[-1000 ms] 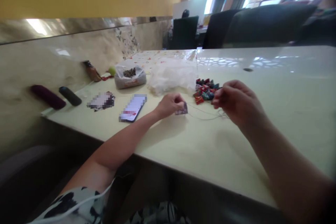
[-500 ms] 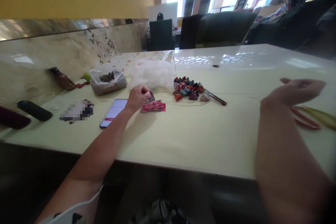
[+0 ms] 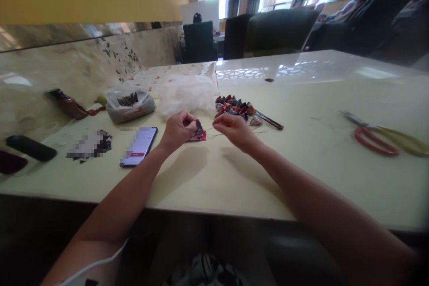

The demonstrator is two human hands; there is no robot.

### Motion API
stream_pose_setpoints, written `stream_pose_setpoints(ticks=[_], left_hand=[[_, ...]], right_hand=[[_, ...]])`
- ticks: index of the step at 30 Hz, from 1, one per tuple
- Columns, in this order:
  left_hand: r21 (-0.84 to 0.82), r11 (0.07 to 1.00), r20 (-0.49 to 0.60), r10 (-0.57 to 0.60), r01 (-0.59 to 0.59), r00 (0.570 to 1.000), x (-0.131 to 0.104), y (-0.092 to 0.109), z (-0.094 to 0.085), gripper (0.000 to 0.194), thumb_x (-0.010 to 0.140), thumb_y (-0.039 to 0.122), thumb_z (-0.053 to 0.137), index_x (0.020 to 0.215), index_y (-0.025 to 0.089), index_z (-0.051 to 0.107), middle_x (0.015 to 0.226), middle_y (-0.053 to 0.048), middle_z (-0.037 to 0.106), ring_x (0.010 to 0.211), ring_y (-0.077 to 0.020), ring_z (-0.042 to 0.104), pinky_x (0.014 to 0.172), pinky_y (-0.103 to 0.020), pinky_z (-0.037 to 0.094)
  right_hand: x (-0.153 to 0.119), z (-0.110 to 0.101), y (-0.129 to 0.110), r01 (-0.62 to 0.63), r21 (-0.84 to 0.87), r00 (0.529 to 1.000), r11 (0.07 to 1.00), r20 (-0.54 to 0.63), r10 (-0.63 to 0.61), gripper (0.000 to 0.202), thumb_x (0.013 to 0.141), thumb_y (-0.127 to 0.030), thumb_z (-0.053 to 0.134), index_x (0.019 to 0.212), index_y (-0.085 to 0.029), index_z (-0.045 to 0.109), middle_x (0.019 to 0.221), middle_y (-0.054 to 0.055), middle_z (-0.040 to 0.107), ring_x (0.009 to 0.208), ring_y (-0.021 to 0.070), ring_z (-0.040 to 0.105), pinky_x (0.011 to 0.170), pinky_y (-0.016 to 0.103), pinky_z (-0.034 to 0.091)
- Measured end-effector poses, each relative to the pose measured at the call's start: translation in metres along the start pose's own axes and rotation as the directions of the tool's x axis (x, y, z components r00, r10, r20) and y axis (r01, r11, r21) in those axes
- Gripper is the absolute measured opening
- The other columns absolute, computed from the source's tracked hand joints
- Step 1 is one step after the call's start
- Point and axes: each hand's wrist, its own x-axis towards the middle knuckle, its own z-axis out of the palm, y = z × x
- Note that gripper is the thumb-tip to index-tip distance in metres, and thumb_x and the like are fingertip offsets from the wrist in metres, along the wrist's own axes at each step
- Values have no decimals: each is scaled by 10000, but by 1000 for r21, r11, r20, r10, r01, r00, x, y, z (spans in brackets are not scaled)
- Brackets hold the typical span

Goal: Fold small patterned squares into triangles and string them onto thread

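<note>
At the middle of the table [image 3: 187,183], I have the left hand [image 3: 179,128] with a purple cloth piece [image 3: 199,127] pinched in its finger and thumb, the cloth at the hand's 3 o'clock and just over a red cloth piece [image 3: 201,137]. The right hand [image 3: 236,132] hovers at 3 o'clock of the cloth with its fingers bent inward; I cannot tell whether the tips have closed on anything. Thin thread [image 3: 210,134] shows between the two hands, and this worries me most: the slack could knot or loop round a finger. A strand also reaches toward the loose patterned triangle [image 3: 255,121] at the right hand's 2 o'clock, so a sharp pull might catch it there or on the slim dark tool [image 3: 270,119] just beyond. Because the red piece lies so close under the purple one, I judge the two could get caught together by mistake. The heap of folded cloth pieces [image 3: 234,106] at the right hand's 12 o'clock could be scattered by a knuckle. The scissors [image 3: 377,140], well off at 3 o'clock, seem no hazard.
</note>
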Motion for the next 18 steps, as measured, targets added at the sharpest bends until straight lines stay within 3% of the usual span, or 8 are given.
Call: stream_pose_setpoints(ticks=[6,10,13,18], left_hand=[[-99,995,73,10,-2,997,-8,7,6,120,732,275,635,770,167,602,914,-66,741,702,-127,634,618,-239,523],[-108,994,97,9,2,995,-9,7,8,117,725,265,642,762,163,599,894,-68,738,701,-126,643,626,-239,530],[-95,995,94,-5,14,996,-7,3,7,119,721,262,640,774,162,604,914,-72,744,711,-124,641,613,-223,512],[-2,1000,27,-21,21,999,0,-6,2,97,715,237,624,773,160,635,901,-60,754,703,-117,622,628,-218,492]], right_hand=[[-10,17,1,-109,63,985,992,141,99,284,798,-399,666,928,-151,712,567,-67,394,531,79,293,524,260,201],[-8,16,4,-181,175,972,968,182,149,235,763,-392,686,794,-160,663,547,-68,412,495,61,283,482,248,183],[-5,6,1,-208,238,974,949,135,180,224,730,-384,711,732,-174,632,531,-71,401,464,54,273,444,242,167],[7,-31,-1,-176,295,976,939,-72,205,165,707,-308,742,733,-180,642,515,-75,394,429,44,248,419,239,150]])
